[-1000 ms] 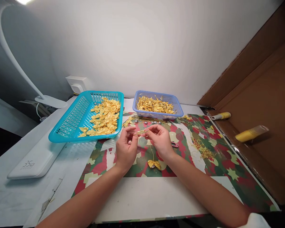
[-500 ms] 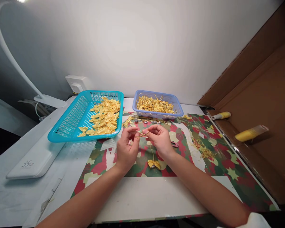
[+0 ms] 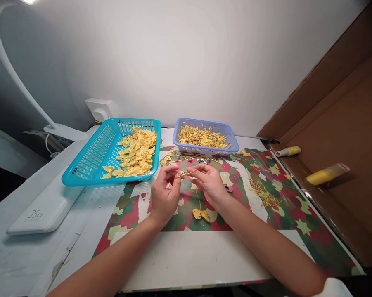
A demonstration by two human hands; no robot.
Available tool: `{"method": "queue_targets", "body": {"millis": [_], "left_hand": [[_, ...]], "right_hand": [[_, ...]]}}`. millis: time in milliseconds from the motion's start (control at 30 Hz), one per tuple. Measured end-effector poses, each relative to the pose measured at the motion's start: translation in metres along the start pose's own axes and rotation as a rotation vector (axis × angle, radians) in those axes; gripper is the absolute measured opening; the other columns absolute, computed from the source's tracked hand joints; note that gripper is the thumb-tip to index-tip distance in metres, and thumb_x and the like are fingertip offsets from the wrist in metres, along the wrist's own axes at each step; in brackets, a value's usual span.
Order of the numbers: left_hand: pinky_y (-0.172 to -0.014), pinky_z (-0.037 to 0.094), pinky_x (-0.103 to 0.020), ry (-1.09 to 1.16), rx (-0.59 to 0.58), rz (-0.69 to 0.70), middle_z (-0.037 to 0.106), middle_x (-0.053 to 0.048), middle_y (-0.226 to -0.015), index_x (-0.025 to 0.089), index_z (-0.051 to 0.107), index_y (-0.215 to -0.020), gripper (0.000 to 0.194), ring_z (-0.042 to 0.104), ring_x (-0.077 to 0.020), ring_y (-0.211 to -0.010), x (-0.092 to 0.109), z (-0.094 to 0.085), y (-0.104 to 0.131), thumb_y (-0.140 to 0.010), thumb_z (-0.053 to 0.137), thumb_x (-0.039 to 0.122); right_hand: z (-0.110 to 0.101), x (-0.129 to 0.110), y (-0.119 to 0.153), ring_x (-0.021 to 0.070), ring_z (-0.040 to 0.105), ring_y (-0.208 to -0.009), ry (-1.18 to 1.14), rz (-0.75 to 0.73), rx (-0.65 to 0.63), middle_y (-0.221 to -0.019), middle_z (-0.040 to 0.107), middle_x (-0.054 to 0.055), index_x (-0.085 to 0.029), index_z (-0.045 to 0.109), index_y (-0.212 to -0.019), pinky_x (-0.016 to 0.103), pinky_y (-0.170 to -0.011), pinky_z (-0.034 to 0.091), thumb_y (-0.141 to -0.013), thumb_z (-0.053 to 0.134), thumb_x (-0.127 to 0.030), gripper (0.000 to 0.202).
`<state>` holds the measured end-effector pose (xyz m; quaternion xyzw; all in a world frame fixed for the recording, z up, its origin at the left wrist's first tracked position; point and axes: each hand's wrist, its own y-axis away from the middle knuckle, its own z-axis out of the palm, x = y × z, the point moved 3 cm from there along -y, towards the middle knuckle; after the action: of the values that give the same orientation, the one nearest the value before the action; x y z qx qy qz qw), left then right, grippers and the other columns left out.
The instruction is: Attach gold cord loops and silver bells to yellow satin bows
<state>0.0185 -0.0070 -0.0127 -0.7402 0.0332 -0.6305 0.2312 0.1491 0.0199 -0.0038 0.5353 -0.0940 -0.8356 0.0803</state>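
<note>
White gooseneck lamp at far left, lit at top of view. Rises from flat white base. White fitting on pale wall, above and right of base. White slab-shaped device on pale tabletop, left side. Reads "35W" on near end. Patterned sheet in red, green and cream, star shapes at right. Torn white strip on sheet. Plain white panel along near edge. Brown cardboard upright at right. Farther yellow tube and nearer yellow tube beside cardboard, well apart, each pale at one end.
</note>
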Motion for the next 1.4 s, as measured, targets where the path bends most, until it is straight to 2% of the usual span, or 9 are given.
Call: {"method": "queue_targets", "body": {"millis": [167,367,500,633,767,1133,1300,1400], "left_hand": [[-0.059,0.05,-0.026,-0.02,0.005,-0.039,0.065,-0.002,-0.079,0.019,0.057,-0.097,0.013,0.066,-0.0167,-0.072,0.001,0.0,0.0,-0.086,0.056,0.026],[-0.059,0.05,-0.026,-0.04,0.018,-0.016,0.065,-0.002,-0.08,0.019,0.057,-0.096,0.013,0.065,-0.0157,-0.07,0.002,0.0,0.0,-0.085,0.056,0.025],[-0.057,0.05,-0.025,-0.05,0.021,-0.039,0.065,-0.002,-0.079,0.019,0.057,-0.096,0.014,0.066,-0.016,-0.07,0.002,-0.001,-0.001,-0.084,0.056,0.025],[-0.06,0.05,-0.025,-0.059,0.018,0.038,0.064,-0.002,-0.08,0.019,0.057,-0.094,0.011,0.063,-0.0142,-0.07,0.005,-0.001,0.0,-0.085,0.056,0.024],[-0.061,0.049,-0.025,-0.06,0.003,0.094,0.064,-0.001,-0.08,0.019,0.057,-0.094,0.01,0.062,-0.0134,-0.069,0.006,0.0,0.001,-0.086,0.056,0.023],[-0.061,0.049,-0.025,-0.086,0.009,0.102,0.065,-0.002,-0.08,0.019,0.058,-0.095,0.01,0.062,-0.0141,-0.07,0.006,0.0,0.002,-0.086,0.056,0.023],[-0.06,0.048,-0.025,-0.134,-0.032,0.092,0.065,-0.001,-0.076,0.019,0.059,-0.088,0.006,0.058,-0.0138,-0.066,0.008,0.0,0.002,-0.085,0.055,0.023],[-0.053,0.046,-0.024,-0.192,-0.078,0.075,0.065,-0.002,-0.077,0.02,0.059,-0.087,0.007,0.055,-0.0149,-0.065,0.008,0.0,0.003,-0.083,0.056,0.025]], "right_hand": [[0.001,0.0,0.002,0.0101,0.062,-0.068,-0.025,-0.044,0.023,-0.069,0.067,-0.003,-0.018,0.064,-0.065,0.022,-0.064,0.05,-0.048,0.087,-0.032,0.032],[0.002,0.002,0.003,0.0092,0.061,-0.076,-0.082,-0.014,0.009,-0.086,0.069,0.0,-0.018,0.067,-0.064,0.021,-0.068,0.05,-0.048,0.088,-0.032,0.03],[0.003,0.003,0.003,0.0081,0.058,-0.066,-0.113,-0.005,0.014,-0.072,0.065,-0.003,-0.018,0.066,-0.064,0.022,-0.063,0.049,-0.045,0.088,-0.033,0.034],[0.005,0.006,0.004,0.0077,0.057,-0.059,-0.109,0.009,0.018,-0.061,0.061,-0.006,-0.018,0.062,-0.063,0.023,-0.064,0.05,-0.042,0.09,-0.034,0.038],[0.006,0.006,0.005,0.0091,0.059,-0.062,-0.056,-0.044,0.013,-0.062,0.061,-0.005,-0.017,0.062,-0.063,0.025,-0.067,0.05,-0.045,0.089,-0.036,0.037],[0.006,0.006,0.007,0.0092,0.056,-0.056,-0.024,-0.041,0.064,-0.061,0.061,-0.004,-0.019,0.058,-0.066,0.022,-0.055,0.047,-0.045,0.087,-0.042,0.043],[0.004,0.009,0.006,0.0089,0.055,-0.055,-0.013,-0.111,0.085,-0.06,0.062,-0.004,-0.019,0.059,-0.067,0.023,-0.057,0.046,-0.05,0.086,-0.04,0.038],[0.002,0.01,0.005,0.0099,0.055,-0.055,0.035,-0.169,0.083,-0.06,0.062,-0.003,-0.019,0.06,-0.068,0.023,-0.056,0.045,-0.054,0.085,-0.04,0.036]]}}
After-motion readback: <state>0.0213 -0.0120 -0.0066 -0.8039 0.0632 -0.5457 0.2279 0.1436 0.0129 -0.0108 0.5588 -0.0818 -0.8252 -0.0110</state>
